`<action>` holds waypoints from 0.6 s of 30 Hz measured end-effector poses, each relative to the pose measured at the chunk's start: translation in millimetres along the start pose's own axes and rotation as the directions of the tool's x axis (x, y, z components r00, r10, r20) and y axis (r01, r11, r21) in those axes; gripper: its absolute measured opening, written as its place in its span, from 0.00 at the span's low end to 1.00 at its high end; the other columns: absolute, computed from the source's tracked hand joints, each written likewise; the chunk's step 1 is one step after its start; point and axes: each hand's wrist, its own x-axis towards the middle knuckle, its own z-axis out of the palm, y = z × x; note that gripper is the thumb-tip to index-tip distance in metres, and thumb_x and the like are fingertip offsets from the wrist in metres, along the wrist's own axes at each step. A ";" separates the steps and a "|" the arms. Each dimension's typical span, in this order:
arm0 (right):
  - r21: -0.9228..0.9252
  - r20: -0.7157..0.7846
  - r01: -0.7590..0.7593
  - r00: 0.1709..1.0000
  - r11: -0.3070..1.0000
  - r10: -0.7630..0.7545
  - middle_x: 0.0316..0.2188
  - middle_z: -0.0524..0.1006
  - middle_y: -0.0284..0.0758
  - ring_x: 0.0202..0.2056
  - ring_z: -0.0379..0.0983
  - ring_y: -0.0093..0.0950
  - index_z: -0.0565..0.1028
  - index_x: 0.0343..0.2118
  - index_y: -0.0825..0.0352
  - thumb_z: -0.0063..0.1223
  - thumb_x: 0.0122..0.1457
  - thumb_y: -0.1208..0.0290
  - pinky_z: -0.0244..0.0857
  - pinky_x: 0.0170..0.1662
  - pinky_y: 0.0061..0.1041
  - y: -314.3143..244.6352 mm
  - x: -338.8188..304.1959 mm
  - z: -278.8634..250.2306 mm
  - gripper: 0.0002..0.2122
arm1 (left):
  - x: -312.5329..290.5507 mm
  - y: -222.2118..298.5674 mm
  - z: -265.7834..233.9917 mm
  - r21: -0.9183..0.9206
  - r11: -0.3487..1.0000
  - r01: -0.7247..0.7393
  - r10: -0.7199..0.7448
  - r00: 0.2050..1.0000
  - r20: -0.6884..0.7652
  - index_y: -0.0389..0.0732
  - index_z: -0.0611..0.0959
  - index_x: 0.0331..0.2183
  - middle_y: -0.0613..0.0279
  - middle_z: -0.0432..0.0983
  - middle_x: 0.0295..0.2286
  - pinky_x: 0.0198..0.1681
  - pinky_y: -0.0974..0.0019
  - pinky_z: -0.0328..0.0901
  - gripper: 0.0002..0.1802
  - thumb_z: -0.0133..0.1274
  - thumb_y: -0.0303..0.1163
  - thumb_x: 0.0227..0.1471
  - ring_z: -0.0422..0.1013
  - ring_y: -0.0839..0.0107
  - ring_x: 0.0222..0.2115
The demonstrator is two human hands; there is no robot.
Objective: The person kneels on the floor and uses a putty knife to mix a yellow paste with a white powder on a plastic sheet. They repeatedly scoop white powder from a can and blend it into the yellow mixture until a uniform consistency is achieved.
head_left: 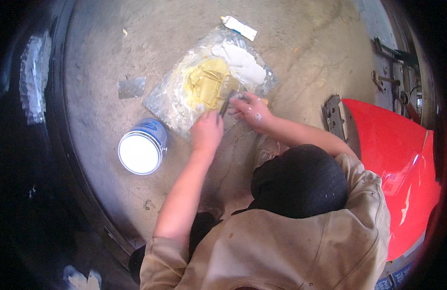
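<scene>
A flat grey mixing board [158,99] lies on the floor in front of me, smeared with yellowish putty [206,79] and a white paste [240,63] on its far right part. At the board's near side my right hand [252,112], its fingers whitened, is closed on a scraper [227,103] with a dark edge. My left hand [207,131] is closed at the scraper's near end; its fingertips are partly hidden. The scraper touches the near right part of the yellowish putty. Beyond the board lies a white tube [239,28] with a yellowish tip.
A blue-sided can [148,145] with a bright white top stands left of my left forearm. A small grey sheet [131,87] lies farther off. A dark glossy panel [35,159] runs along the left; a red panel [392,159] and a dark bracket [334,118] are right.
</scene>
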 end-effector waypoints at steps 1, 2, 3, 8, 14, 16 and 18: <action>-0.332 -0.089 0.075 0.990 0.940 -0.110 0.36 0.79 0.40 0.35 0.77 0.36 0.72 0.46 0.69 0.61 0.58 0.65 0.70 0.38 0.30 -1.5 -0.4 -8.2 0.17 | 0.0 -6.3 -3.7 -0.051 0.999 0.007 -0.009 0.999 -0.041 0.41 0.84 0.37 0.51 0.80 0.33 0.38 0.54 0.72 0.12 0.57 0.37 0.52 0.77 0.52 0.34; -0.606 -0.065 0.163 0.965 0.778 -0.253 0.38 0.79 0.42 0.37 0.77 0.39 0.72 0.46 0.68 0.61 0.59 0.64 0.70 0.40 0.32 -2.6 -4.5 -23.9 0.17 | -2.1 -11.3 -7.1 -0.213 0.970 0.119 -0.121 0.993 0.006 0.38 0.83 0.38 0.52 0.81 0.32 0.36 0.58 0.71 0.13 0.57 0.37 0.54 0.77 0.57 0.31; -0.821 -0.003 0.218 0.922 0.528 -0.386 0.39 0.79 0.43 0.39 0.77 0.42 0.73 0.47 0.67 0.60 0.59 0.62 0.70 0.42 0.34 -2.4 -8.3 -40.4 0.18 | -4.9 -17.0 -11.7 -0.361 0.901 0.240 -0.231 0.971 0.068 0.35 0.83 0.39 0.53 0.81 0.31 0.33 0.62 0.71 0.15 0.58 0.36 0.55 0.77 0.62 0.29; -0.950 0.304 0.221 0.823 -0.222 -0.480 0.46 0.74 0.45 0.48 0.72 0.42 0.72 0.50 0.64 0.56 0.54 0.67 0.68 0.49 0.42 34.7 5.9 -82.0 0.20 | -6.2 -34.3 -20.5 -0.713 0.514 0.476 -0.447 0.859 0.251 0.27 0.81 0.43 0.59 0.79 0.30 0.27 0.74 0.69 0.18 0.55 0.36 0.62 0.72 0.77 0.23; -0.975 0.213 0.176 0.913 -0.134 -0.349 0.44 0.74 0.45 0.47 0.73 0.44 0.70 0.50 0.66 0.53 0.54 0.70 0.68 0.47 0.42 47.1 33.9 -85.3 0.19 | -9.5 -36.1 -12.8 -0.830 0.297 0.472 -0.528 0.805 0.269 0.29 0.82 0.40 0.62 0.79 0.27 0.25 0.74 0.70 0.16 0.55 0.35 0.61 0.73 0.78 0.22; -0.954 0.262 0.187 0.900 -0.236 -0.349 0.41 0.75 0.45 0.44 0.75 0.44 0.71 0.46 0.69 0.51 0.55 0.71 0.69 0.45 0.44 33.8 32.4 -80.7 0.16 | -10.1 -37.5 -13.8 -0.830 0.302 0.469 -0.541 0.801 0.256 0.29 0.82 0.40 0.62 0.79 0.27 0.25 0.73 0.70 0.16 0.56 0.35 0.61 0.73 0.77 0.21; -0.993 0.112 0.096 0.956 -0.072 -0.271 0.39 0.76 0.45 0.43 0.75 0.45 0.70 0.44 0.70 0.53 0.53 0.70 0.70 0.44 0.44 17.4 24.9 -75.0 0.16 | -9.8 -40.2 -16.4 -0.835 0.303 0.459 -0.556 0.797 0.236 0.28 0.82 0.39 0.62 0.78 0.26 0.25 0.73 0.70 0.16 0.56 0.35 0.61 0.73 0.76 0.21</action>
